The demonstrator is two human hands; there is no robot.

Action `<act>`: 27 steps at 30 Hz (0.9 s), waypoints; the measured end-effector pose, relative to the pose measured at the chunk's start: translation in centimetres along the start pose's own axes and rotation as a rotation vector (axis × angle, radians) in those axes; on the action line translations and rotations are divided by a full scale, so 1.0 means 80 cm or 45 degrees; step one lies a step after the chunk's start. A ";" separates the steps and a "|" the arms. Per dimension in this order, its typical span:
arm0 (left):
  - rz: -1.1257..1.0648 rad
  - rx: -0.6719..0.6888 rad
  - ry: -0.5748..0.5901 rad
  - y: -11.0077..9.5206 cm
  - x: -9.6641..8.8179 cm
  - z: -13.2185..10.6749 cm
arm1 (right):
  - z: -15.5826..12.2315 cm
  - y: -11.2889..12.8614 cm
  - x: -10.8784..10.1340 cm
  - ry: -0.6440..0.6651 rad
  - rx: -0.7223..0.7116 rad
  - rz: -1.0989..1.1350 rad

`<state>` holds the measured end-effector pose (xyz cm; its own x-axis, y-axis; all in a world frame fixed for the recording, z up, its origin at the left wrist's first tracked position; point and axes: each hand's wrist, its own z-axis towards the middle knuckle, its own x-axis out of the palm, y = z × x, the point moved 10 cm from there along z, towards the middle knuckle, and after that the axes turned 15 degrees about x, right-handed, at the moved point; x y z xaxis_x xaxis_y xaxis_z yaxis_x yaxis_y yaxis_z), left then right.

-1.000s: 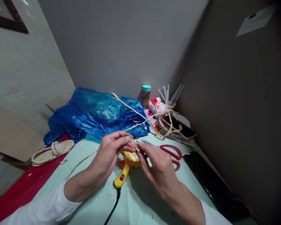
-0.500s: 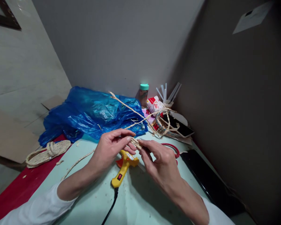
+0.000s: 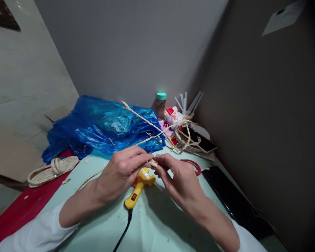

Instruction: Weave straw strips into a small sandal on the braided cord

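Here you are, both hands up over the middle of the desk (image 3: 152, 227), fingertips almost meeting. Your left hand (image 3: 122, 171) has thumb and fingers pinched on a small straw-coloured strip of plaited fibre (image 3: 154, 163); your right hand (image 3: 182, 180) pinches its other end, thumb below, forefinger on top. Most of the strip is tucked under your fingers, so I can't tell how its strands lie. For a good hold, press with the pads, evenly from both sides, and keep the strands flat rather than rolled; dry fibre like this would probably fray under a hard twist. Watch your knuckles: the yellow glue gun (image 3: 137, 190) lies right beneath the work, its nozzle out of my sight, so treat it as hot and stay above it. The long plaited cord (image 3: 144, 120) runs across the blue plastic bag (image 3: 99, 126) beyond your left hand; leave it slack so nothing tugs at your pinch. The red-handled scissors (image 3: 197, 167) sit just behind your right hand, so mind the wrist. Steady elbows, small finger movements, light even pressure.
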<state>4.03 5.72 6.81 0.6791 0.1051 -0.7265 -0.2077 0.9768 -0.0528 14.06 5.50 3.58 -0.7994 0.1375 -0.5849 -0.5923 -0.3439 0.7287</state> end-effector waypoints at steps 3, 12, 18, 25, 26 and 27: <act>0.067 0.041 0.010 -0.007 -0.001 0.001 | 0.003 -0.007 0.000 0.050 0.084 0.038; 0.223 0.117 0.015 -0.017 0.001 -0.001 | 0.004 0.009 -0.005 0.144 0.041 0.035; 0.232 0.076 0.041 -0.015 0.010 -0.007 | 0.004 0.007 -0.004 0.045 0.027 0.056; 0.280 0.018 0.125 -0.006 0.024 -0.016 | 0.003 -0.002 0.017 -0.002 -0.075 -0.117; 0.280 0.029 0.124 -0.006 0.025 -0.018 | 0.003 -0.008 0.023 0.023 -0.059 -0.149; 0.278 0.034 0.120 -0.004 0.027 -0.020 | 0.002 -0.011 0.027 0.028 -0.065 -0.187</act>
<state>4.40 5.32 4.16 0.5512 0.2978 -0.7794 -0.3226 0.9376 0.1301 12.84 6.26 1.73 -0.7020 0.1697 -0.6917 -0.6962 -0.3682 0.6162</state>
